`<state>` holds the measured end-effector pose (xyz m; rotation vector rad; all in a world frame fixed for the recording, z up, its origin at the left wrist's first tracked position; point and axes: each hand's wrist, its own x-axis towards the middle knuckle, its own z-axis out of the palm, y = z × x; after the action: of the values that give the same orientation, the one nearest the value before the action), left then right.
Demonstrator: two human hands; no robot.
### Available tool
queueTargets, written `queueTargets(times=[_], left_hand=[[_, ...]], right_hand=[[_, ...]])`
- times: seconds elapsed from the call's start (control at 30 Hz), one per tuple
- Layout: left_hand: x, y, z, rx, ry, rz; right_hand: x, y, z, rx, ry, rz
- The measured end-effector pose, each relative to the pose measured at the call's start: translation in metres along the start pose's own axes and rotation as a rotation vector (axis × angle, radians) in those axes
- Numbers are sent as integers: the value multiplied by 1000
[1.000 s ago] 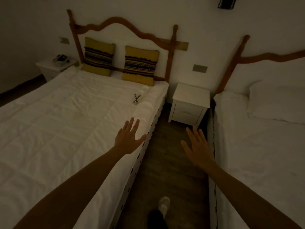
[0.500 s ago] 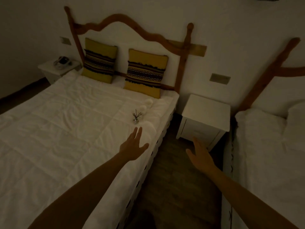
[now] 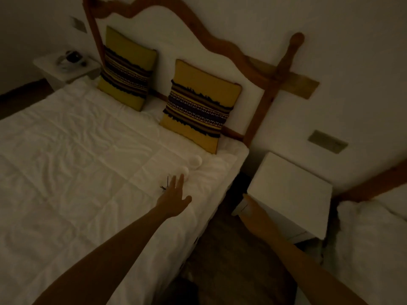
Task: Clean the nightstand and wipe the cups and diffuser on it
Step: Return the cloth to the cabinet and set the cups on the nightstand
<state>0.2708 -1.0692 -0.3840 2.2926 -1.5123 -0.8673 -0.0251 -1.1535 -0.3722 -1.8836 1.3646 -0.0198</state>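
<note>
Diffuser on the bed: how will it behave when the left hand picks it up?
The diffuser stands on the soft, wrinkled duvet, so it probably tips at a nudge. Its thin dark reeds look loose and may slide or fall out if tilted. The body is hidden behind the left hand, so weight and slipperiness cannot be judged.

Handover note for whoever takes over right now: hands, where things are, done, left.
Left hand: open, reaching over the bed toward the diffuser lying on the duvet.
Right hand: blurred, by the near nightstand's front corner; grip unclear.
Two white cups sit on the bed just past the diffuser.
Done: items are off the nightstand top.
Left: whether anything has been wiped isn't visible; items to go back.
</note>
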Motion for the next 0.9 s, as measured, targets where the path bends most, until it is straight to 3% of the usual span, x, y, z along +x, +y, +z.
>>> queueTargets(times=[0.33, 0.7, 0.9], left_hand=[[133, 0, -6, -203, 29, -290], [263, -10, 62, -318, 137, -716], [301, -21, 97, -179, 185, -695]], right_hand=[[182, -31, -32, -49, -209, -59], [430, -42, -11, -354, -549, -300], [507, -37, 30, -341, -655, -270]])
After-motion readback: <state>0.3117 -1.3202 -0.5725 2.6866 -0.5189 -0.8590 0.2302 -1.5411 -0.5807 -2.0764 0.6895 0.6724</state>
